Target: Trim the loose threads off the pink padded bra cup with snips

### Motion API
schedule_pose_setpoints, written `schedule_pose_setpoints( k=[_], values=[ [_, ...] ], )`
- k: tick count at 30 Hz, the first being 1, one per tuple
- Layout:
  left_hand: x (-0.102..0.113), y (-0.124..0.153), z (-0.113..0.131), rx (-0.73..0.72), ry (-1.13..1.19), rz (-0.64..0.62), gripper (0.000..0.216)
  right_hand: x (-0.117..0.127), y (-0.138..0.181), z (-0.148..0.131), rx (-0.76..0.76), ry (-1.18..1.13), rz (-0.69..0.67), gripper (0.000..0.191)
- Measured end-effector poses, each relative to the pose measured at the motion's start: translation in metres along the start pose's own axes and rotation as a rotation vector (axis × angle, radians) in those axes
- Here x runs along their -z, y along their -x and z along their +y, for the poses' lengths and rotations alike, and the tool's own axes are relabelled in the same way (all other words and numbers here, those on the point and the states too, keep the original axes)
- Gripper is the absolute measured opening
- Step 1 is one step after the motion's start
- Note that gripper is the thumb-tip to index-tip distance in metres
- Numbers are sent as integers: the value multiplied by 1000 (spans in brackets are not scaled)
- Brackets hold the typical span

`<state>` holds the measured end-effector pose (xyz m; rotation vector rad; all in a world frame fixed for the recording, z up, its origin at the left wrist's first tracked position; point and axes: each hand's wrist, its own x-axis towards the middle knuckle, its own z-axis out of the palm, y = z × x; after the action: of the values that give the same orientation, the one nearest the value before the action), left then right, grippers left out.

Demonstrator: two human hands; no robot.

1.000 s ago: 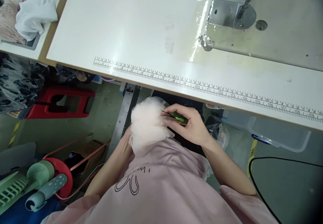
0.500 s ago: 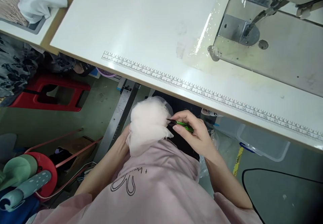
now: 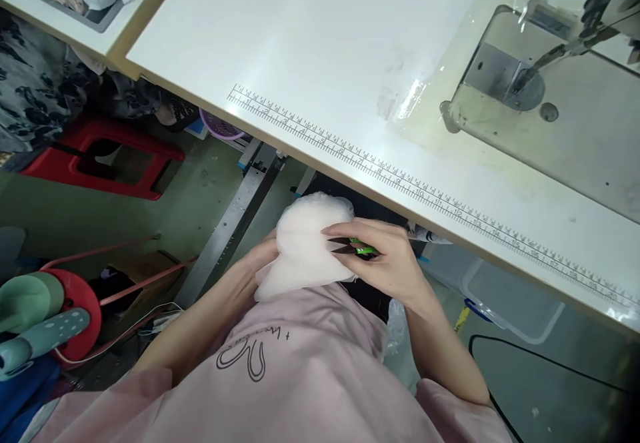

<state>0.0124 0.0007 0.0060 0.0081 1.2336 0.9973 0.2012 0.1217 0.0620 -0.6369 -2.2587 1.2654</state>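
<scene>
Here, left hand (image 3: 260,256) grasps one sheer fabric piece (image 3: 307,243); right hand (image 3: 387,263) grips one snipper (image 3: 357,248).

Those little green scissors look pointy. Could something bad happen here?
Maybe. The snips in the right hand point at the sheer white fabric, so the blades might nick the cloth instead of a loose thread. The left hand holds that bundle from behind, partly hidden, so a finger could get poked. All this happens in the lap, below the table edge, so a dropped pair might fall to the floor.
</scene>
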Motion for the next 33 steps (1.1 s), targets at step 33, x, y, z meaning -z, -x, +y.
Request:
schedule_pose_setpoints(
  k=[33],
  values=[
    [-10, 10, 12, 50, -20, -115, 51, 12, 35, -12, 340, 585, 43, 22]
  ],
)
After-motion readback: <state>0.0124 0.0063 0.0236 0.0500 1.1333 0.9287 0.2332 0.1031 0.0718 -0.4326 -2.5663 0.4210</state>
